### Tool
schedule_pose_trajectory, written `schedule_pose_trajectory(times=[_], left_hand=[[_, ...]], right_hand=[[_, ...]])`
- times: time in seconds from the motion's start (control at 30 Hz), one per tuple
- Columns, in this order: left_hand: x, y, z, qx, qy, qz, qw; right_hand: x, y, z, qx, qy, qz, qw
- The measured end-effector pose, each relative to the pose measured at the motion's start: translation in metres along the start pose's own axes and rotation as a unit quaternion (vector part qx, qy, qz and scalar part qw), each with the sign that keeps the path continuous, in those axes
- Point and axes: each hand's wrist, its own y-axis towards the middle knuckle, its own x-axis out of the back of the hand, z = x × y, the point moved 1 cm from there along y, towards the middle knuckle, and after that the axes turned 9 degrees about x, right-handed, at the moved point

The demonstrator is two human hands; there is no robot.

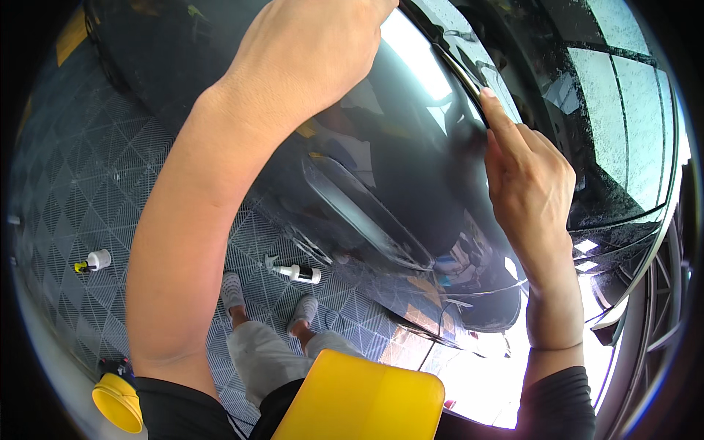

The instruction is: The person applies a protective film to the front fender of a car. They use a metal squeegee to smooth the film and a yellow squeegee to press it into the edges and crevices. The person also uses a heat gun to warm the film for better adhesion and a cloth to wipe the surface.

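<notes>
A dark glossy car body panel (381, 161) fills the middle of the head view. Along its upper edge, beside wet-looking glass, runs a thin black trim strip (460, 72). My right hand (532, 169) is closed at the lower end of this strip. Its index finger lies along the strip, while the other fingers curl under and are partly hidden. Reaching across the panel to the top of the picture, my left hand (312, 55) is bent into a fist-like shape. Its fingertips are out of sight, so whatever they hold does not show.
Below the panel, a white spray bottle with a black label (299, 273) lies on the ribbed grey tile floor (81, 191). Another white bottle with a yellow-black top (95, 260) is farther left. A flat yellow object (363, 400) sits before my body; a yellow cup-shaped piece (119, 403) is by my left sleeve.
</notes>
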Motion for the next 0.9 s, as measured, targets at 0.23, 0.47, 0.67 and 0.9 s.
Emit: schedule_pose_trajectory(times=[0.23, 0.47, 0.67, 0.9], left_hand=[[-0.001, 0.000, -0.005, 0.015, 0.010, -0.001, 1.000], [-0.008, -0.006, -0.051, -0.010, -0.038, 0.012, 0.999], [-0.018, -0.010, -0.052, -0.018, -0.023, -0.010, 1.000], [-0.019, -0.015, -0.059, 0.005, -0.031, 0.017, 0.999]], right_hand=[[0.002, -0.036, -0.008, 0.006, -0.021, 0.007, 1.000], [0.006, -0.044, -0.013, 0.030, -0.023, -0.012, 0.999], [0.010, -0.069, -0.017, 0.003, -0.002, 0.026, 1.000], [0.011, -0.111, -0.024, 0.014, -0.012, 0.005, 1.000]])
